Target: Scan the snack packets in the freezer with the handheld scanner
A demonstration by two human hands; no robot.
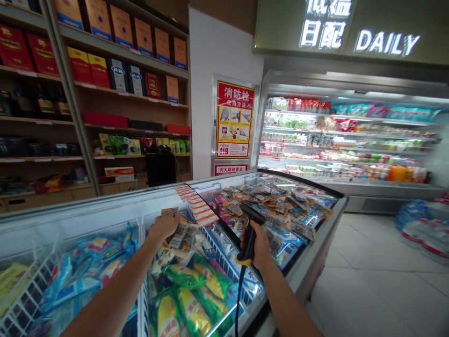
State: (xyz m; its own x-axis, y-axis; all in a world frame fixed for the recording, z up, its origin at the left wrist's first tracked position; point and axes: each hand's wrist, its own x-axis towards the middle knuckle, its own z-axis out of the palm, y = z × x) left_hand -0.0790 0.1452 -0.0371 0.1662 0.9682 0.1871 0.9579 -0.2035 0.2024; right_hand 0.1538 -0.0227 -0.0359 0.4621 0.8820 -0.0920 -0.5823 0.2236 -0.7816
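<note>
My right hand [262,248] is wrapped round the handle of a black-and-yellow barcode scanner [249,241]. Its head is raised over the freezer and points left, and a black cable hangs from its base. My left hand [166,226] reaches into the open side of the chest freezer, fingers curled down on a small brown-and-orange packet [170,210]; the fingertips are partly hidden. More such packets [184,236] lie just right of that hand, on top of green-and-yellow bags [191,304] in a wire basket. A large heap of similar packets [273,201] rests on the glass lid at right.
White wire dividers [142,281] separate the baskets, with blue bags [84,262] to the left. An orange-striped strip [196,203] lies beside the lid's black edge. Behind stand shelves of boxes [119,75] and a lit refrigerated display [351,140]. Wrapped bottles [426,234] sit on the floor.
</note>
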